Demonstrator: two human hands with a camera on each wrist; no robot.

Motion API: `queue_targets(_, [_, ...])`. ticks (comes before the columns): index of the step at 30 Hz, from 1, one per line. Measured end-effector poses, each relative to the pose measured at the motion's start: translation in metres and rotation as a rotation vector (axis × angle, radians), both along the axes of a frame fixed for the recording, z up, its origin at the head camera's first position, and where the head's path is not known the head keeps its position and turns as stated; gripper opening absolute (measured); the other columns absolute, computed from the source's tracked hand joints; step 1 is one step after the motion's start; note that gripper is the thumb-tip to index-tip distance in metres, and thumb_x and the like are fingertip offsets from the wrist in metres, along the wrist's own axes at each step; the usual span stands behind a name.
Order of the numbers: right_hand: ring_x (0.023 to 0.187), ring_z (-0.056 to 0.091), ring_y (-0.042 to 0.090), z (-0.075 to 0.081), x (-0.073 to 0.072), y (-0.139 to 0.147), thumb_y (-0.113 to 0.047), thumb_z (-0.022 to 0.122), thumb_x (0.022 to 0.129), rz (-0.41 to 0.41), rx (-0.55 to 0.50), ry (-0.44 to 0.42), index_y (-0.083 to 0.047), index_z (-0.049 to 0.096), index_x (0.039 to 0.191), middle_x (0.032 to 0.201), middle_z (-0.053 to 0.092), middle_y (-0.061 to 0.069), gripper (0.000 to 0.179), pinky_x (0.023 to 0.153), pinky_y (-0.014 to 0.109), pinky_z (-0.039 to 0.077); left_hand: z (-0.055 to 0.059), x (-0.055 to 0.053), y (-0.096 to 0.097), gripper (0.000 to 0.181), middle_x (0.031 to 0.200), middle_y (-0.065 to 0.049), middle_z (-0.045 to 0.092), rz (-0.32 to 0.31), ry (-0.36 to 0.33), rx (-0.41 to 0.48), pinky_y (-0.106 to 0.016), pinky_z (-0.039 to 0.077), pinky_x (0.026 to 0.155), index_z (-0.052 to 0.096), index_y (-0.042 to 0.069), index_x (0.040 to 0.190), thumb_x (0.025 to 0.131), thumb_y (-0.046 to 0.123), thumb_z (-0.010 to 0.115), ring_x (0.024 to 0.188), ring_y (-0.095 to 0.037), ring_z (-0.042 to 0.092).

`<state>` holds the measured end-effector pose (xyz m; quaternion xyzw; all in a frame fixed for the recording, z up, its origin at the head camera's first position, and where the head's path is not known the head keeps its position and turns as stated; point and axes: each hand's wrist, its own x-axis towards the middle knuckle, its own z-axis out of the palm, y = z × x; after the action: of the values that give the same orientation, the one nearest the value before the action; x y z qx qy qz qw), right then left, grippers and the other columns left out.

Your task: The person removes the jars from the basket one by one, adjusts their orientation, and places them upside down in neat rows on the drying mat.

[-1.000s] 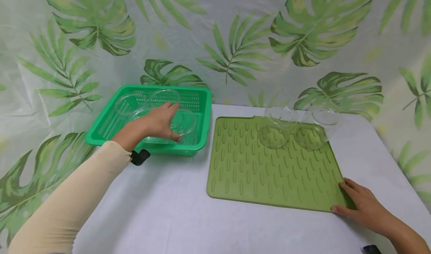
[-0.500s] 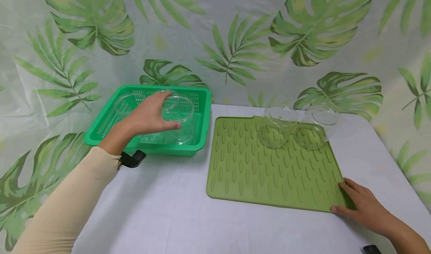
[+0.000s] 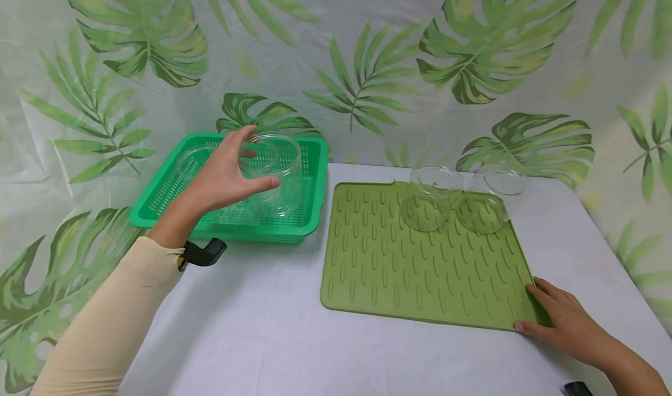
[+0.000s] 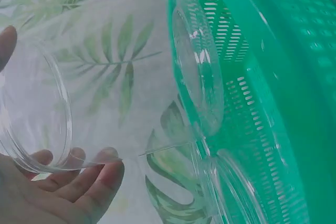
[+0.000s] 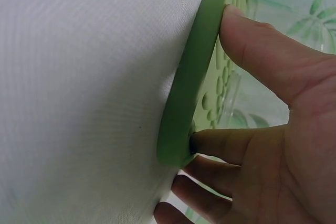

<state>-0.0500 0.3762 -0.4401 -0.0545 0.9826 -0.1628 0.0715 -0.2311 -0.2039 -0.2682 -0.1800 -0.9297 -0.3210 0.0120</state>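
Note:
My left hand (image 3: 220, 177) grips a clear cup (image 3: 290, 183) over the green basket (image 3: 310, 224), thumb on the near side and fingers on the far side. In the left wrist view the fingers (image 4: 100, 179) curl under the see-through wall of the cup. Other clear cups, one with its round rim (image 3: 194, 161) at the left, stand inside the basket. My right hand (image 3: 569, 326) rests at the near right corner of the olive-green ridged mat (image 3: 399, 267); in the right wrist view the thumb and spread fingers touch its edge.
Two clear cups, the left one (image 3: 426, 212) and the right one (image 3: 483, 212), stand at the far side of the mat. A white cloth (image 3: 294, 337) covers the table. Behind it hangs a leaf-print curtain (image 3: 362, 11).
My left hand has closed round a cup in the basket and raised it, moving slightly back and to the left. The right hand stays at the mat's corner.

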Motion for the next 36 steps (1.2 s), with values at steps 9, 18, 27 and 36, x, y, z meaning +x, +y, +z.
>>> queue_targets(9, [0.124,0.030,0.063,0.001,0.000,-0.001,-0.038,0.074,0.086,-0.008,0.010,-0.006,0.021,0.038,0.138,0.143,0.030,0.043,0.086,0.093,0.071,0.032,-0.001,0.003,0.004,0.112,0.158,0.002,0.040,0.035,-0.010,0.019,-0.057,0.042,0.106,0.009,0.024,0.160,0.077,0.054,0.079,0.144,-0.030,0.040])
queue_targets(18, [0.124,0.030,0.063,0.001,0.001,-0.002,-0.037,0.075,0.086,-0.001,0.004,0.012,0.021,0.039,0.138,0.143,0.031,0.043,0.086,0.093,0.070,0.032,0.002,0.006,0.008,0.107,0.152,-0.004,0.044,0.049,0.118,0.158,-0.056,0.040,0.109,0.023,0.017,0.155,0.073,0.043,0.086,0.140,-0.029,0.044])
queue_targets(27, [0.123,0.031,0.063,0.000,0.000,-0.001,-0.038,0.075,0.086,0.000,0.014,0.007,0.021,0.039,0.137,0.143,0.031,0.043,0.085,0.093,0.071,0.033,0.003,0.007,0.012,0.109,0.154,-0.002,0.043,0.031,0.116,0.166,-0.055,0.040,0.108,0.020,0.021,0.157,0.073,0.042,0.087,0.139,-0.031,0.045])
queue_targets(36, [0.123,0.031,0.064,0.002,-0.001,-0.002,-0.037,0.074,0.087,0.001,0.016,-0.001,0.021,0.039,0.137,0.143,0.031,0.044,0.085,0.093,0.071,0.032,0.003,0.006,0.010,0.114,0.155,0.000,0.043,0.043,0.135,0.133,-0.059,0.037,0.109,0.022,0.022,0.157,0.068,0.043,0.090,0.143,-0.031,0.038])
